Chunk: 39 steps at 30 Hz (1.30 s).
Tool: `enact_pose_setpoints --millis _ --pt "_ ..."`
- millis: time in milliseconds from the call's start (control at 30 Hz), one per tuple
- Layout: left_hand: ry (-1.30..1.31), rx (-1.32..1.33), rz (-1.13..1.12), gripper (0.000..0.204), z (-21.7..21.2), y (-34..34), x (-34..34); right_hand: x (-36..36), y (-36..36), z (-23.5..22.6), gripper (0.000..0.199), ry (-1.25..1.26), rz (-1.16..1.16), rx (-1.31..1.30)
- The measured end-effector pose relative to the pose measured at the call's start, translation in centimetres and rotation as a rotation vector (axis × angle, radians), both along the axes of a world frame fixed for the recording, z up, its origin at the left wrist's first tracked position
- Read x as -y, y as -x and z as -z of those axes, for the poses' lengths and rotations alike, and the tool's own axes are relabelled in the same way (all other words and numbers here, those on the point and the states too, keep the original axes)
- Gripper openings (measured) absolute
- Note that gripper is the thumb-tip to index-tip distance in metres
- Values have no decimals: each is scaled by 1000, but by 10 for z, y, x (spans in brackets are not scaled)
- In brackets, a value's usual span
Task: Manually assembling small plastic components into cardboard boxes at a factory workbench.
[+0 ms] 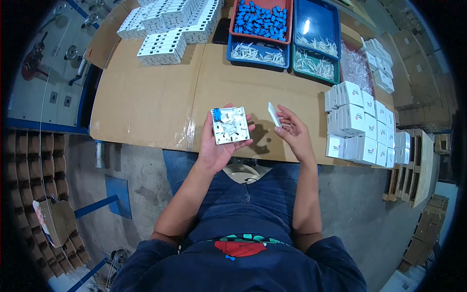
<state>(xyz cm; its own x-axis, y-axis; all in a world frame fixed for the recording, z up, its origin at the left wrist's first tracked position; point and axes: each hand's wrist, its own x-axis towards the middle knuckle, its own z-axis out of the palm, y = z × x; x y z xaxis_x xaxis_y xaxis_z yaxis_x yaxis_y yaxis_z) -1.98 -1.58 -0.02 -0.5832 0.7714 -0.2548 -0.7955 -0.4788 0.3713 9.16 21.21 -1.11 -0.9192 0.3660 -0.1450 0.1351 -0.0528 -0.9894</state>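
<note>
My left hand point(215, 151) holds a white square plastic box base point(238, 134) from below, its open side facing up. A blue connector point(217, 114) sits in its upper left corner, and what looks like a small clear plastic bag point(226, 127) lies inside. To the right, my right hand point(295, 135) pinches a thin white cover point(273, 114), tilted nearly on edge between thumb and fingers. The cover and the base are apart, both held above the cardboard-topped table point(160, 102).
White box bases point(163, 47) are stacked at the far left. A red tray point(290, 34) of blue connectors stands at the back, beside blue trays point(228, 56) and a green tray point(295, 72) of small white parts. Closed white boxes point(350, 124) are piled at the right edge.
</note>
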Motion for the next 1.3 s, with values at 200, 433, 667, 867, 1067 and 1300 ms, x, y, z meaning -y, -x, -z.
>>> enact_pose_setpoints --millis 200,433,667,867,1067,1300 --pt "34 -7 45 66 -8 -7 -12 13 -2 -24 64 35 -52 -42" --pt "-7 33 73 65 -22 -17 -18 13 -4 -33 80 367 -103 -207" --pt "8 -18 94 67 -14 -20 -16 12 -7 -31 102 802 -141 -324" --pt "53 -4 104 68 -9 -19 -14 12 -4 -19 99 1012 -127 -412" --pt "53 6 98 69 -11 -22 -15 17 -1 -27 95 981 -165 -382" --pt "-31 110 124 68 -10 -20 -14 18 -2 -30 99 990 -148 -414"
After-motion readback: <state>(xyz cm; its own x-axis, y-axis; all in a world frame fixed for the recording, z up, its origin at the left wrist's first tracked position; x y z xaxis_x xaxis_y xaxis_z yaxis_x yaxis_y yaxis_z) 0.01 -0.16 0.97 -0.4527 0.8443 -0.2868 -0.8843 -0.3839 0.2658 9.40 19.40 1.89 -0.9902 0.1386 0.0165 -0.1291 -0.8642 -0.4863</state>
